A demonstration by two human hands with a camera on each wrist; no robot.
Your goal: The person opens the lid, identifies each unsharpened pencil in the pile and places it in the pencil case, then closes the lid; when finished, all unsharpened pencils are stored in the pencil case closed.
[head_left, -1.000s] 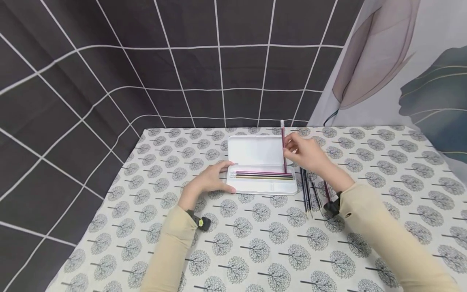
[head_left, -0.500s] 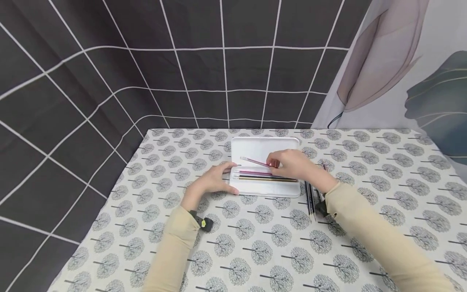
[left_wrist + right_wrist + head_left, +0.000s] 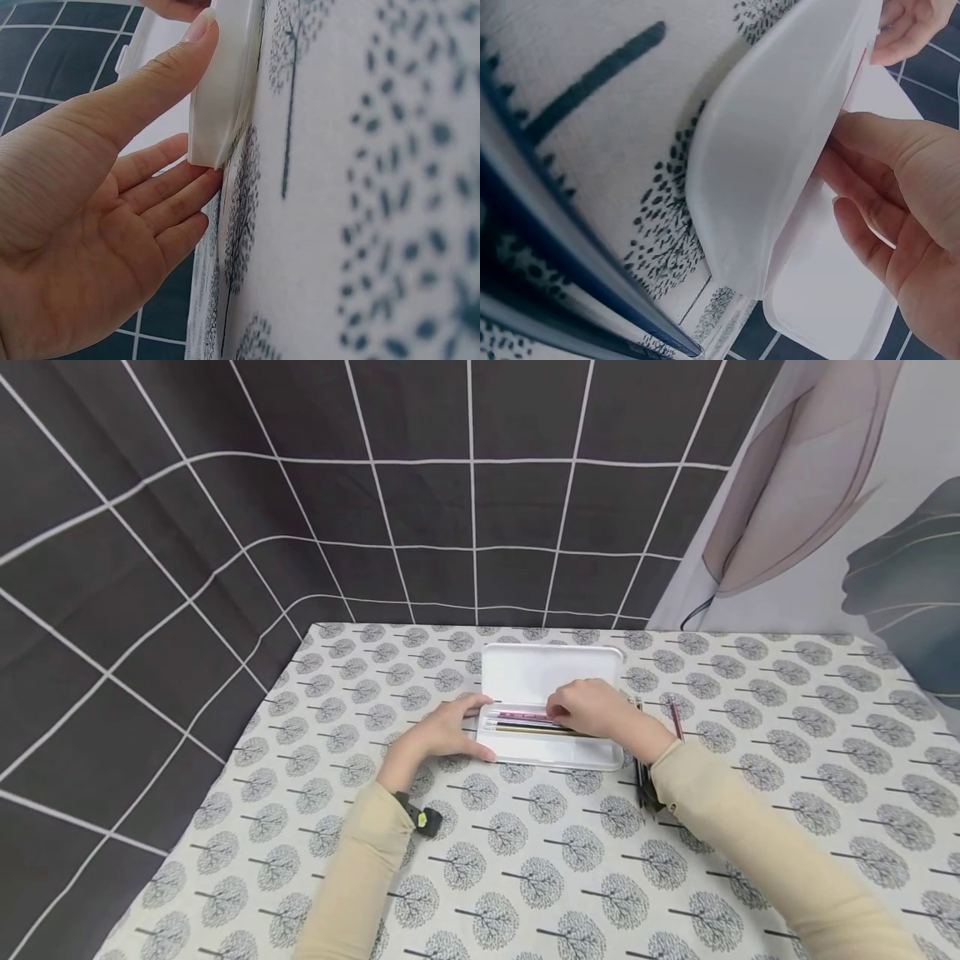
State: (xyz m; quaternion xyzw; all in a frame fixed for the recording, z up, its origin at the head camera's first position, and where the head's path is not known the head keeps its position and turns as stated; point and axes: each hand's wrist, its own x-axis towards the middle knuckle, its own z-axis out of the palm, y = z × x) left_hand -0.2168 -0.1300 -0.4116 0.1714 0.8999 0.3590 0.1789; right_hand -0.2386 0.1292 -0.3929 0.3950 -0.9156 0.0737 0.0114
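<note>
A white plastic pencil case [image 3: 547, 752] lies on the table with its lid [image 3: 525, 670] tipped back. My left hand [image 3: 442, 732] holds its left end, thumb [image 3: 196, 36] at the front wall and fingers toward the back. My right hand [image 3: 588, 707] reaches down into the case, pinching a pink-purple pencil [image 3: 517, 716] that lies lengthwise along the rear side. In the right wrist view the fingertips disappear behind the case wall [image 3: 754, 150]. More pencils [image 3: 510, 728], gold and dark ones among them, lie parallel in front of it.
Several dark pencils [image 3: 642, 777] lie right of the case, partly under my right wrist. A dark red pencil [image 3: 677, 718] lies beyond them, partly covered by the sleeve [image 3: 720, 785]. A tree-print cloth [image 3: 480, 877] covers the table; a dark grid curtain [image 3: 420, 502] hangs behind.
The right hand has brought the pink-purple pencil from upright at the case's right side, over leftward and down, until it lies flat inside. The left hand stays on the case.
</note>
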